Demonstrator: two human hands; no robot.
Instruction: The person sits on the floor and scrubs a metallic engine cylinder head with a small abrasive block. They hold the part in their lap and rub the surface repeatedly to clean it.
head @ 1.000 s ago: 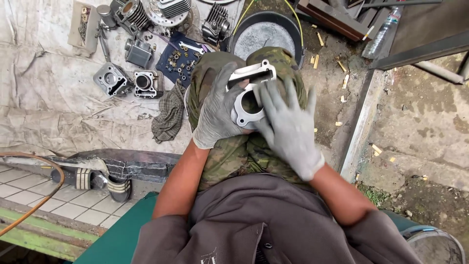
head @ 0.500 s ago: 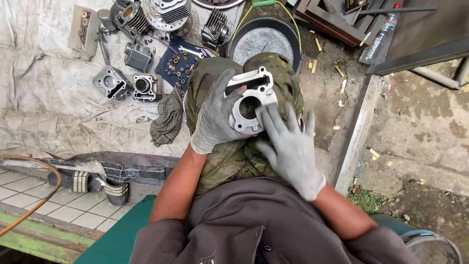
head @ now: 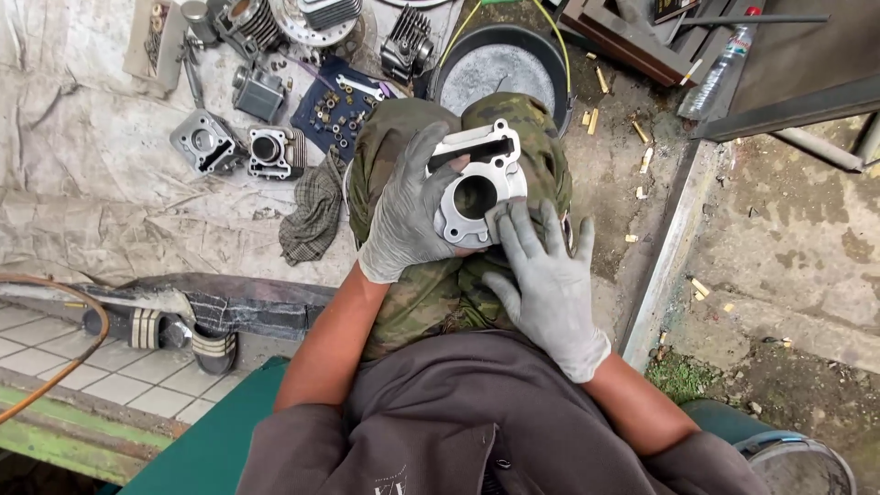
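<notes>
Head view: gloved left hand [head: 403, 215] gripping silver engine cylinder block [head: 477, 183] from its left side, fingers curled around it, held over camouflage-trousered knees [head: 431, 293]. Gloved right hand [head: 545, 284] spread flat, fingertips [head: 504, 220] touching block's lower edge. Round black pan [head: 500, 60] just beyond knees. Loose engine parts [head: 238, 142] and checked rag [head: 312, 211] on grey tarp [head: 82, 165] to left.

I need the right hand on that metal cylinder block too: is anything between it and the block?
Nothing visible. The left hand holds the cylinder block over the knees, and the right hand lies flat just below it, its fingertips already at the block's lower edge, with no tool or cloth between.
</notes>
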